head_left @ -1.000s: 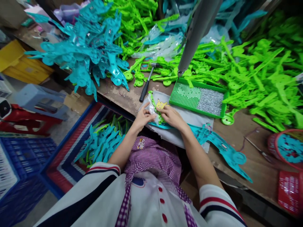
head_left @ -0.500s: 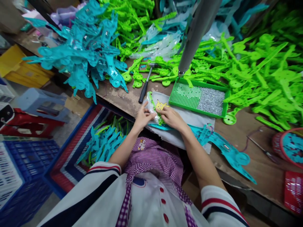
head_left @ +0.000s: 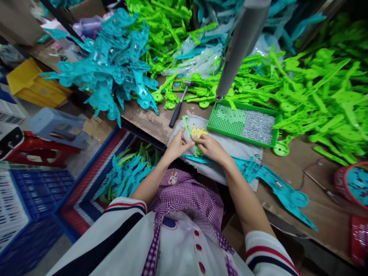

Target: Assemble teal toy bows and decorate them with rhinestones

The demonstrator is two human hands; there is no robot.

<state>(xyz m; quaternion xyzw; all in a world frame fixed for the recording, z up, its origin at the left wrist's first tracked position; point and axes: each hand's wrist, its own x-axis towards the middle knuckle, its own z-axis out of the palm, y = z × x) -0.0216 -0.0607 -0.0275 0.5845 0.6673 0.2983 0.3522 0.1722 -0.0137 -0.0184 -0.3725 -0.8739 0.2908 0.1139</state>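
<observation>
Over the grey cloth (head_left: 245,151), left of the green tray (head_left: 225,124), was a slim green-and-clear plastic piece (head_left: 187,132), which the left hand (head_left: 177,147) gripped between thumb and fingers while the right hand (head_left: 212,148) bent its fingertips against the other side, how tightly closed I couldn't tell.

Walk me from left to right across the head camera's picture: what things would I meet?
Yellow box → left hand → green plastic piece → right hand → green tray → thin tool with a handle → red tub.
</observation>
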